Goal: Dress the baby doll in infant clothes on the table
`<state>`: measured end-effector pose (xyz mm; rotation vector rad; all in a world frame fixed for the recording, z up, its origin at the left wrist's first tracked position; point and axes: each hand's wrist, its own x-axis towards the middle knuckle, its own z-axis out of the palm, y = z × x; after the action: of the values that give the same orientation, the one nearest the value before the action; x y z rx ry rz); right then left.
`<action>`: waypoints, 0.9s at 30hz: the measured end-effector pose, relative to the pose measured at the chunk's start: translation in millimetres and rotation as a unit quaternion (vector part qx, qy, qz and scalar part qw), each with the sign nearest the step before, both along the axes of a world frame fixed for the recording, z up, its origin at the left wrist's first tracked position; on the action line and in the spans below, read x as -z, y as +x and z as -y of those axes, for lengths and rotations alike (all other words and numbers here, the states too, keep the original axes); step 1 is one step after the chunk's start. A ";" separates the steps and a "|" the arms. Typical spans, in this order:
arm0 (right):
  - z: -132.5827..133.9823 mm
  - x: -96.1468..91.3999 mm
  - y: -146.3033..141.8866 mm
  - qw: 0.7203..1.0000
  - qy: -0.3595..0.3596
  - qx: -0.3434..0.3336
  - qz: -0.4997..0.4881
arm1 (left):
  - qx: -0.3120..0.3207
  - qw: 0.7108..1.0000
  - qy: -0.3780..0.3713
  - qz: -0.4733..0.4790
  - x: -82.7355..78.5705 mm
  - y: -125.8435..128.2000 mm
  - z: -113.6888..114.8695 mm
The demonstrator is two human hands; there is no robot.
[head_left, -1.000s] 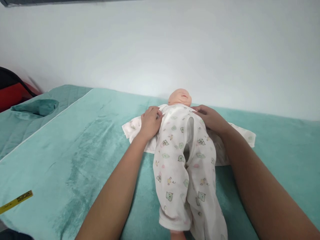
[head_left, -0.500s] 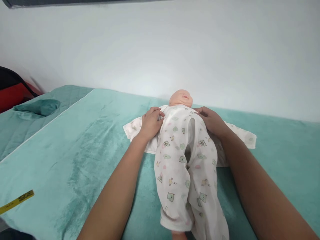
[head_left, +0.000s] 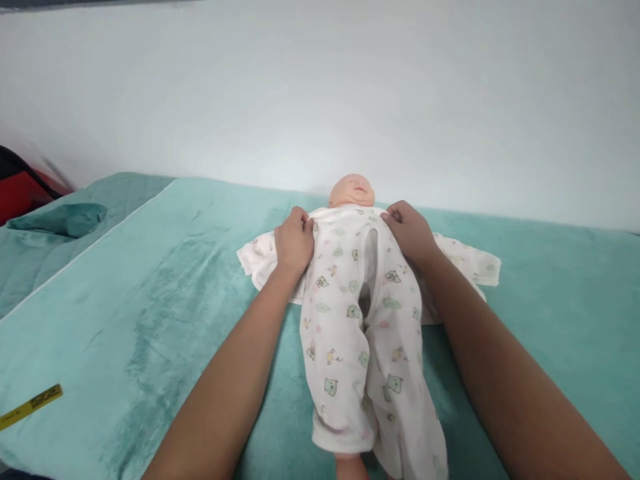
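Observation:
A baby doll (head_left: 351, 190) lies on its back on a teal blanket (head_left: 150, 300), head toward the wall. White printed trousers (head_left: 350, 320) cover its body and legs; a matching white top (head_left: 467, 263) is spread out under it. My left hand (head_left: 294, 243) is closed on the trousers' waistband at the doll's left side in view. My right hand (head_left: 409, 231) is closed on the waistband at the other side, near the doll's chest.
A folded teal cloth (head_left: 60, 219) lies at the far left on a second teal sheet. A red and black thing (head_left: 20, 190) sits behind it. A yellow tape strip (head_left: 31, 406) lies near the front left edge. A white wall stands behind.
Both hands have curled tighter on the waistband and drawn it a little higher toward the doll's chest. The view has shifted slightly.

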<state>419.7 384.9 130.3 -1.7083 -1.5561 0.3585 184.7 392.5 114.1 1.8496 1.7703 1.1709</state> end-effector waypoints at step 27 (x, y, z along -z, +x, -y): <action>256.4 -44.8 -80.3 0.897 -0.051 -0.334 0.284 | 0.068 0.995 0.055 0.052 20.8 -50.1 179.7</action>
<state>339.4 128.5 175.1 -1.3592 -2.6035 0.2877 134.6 212.8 93.3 1.9010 1.5279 1.3106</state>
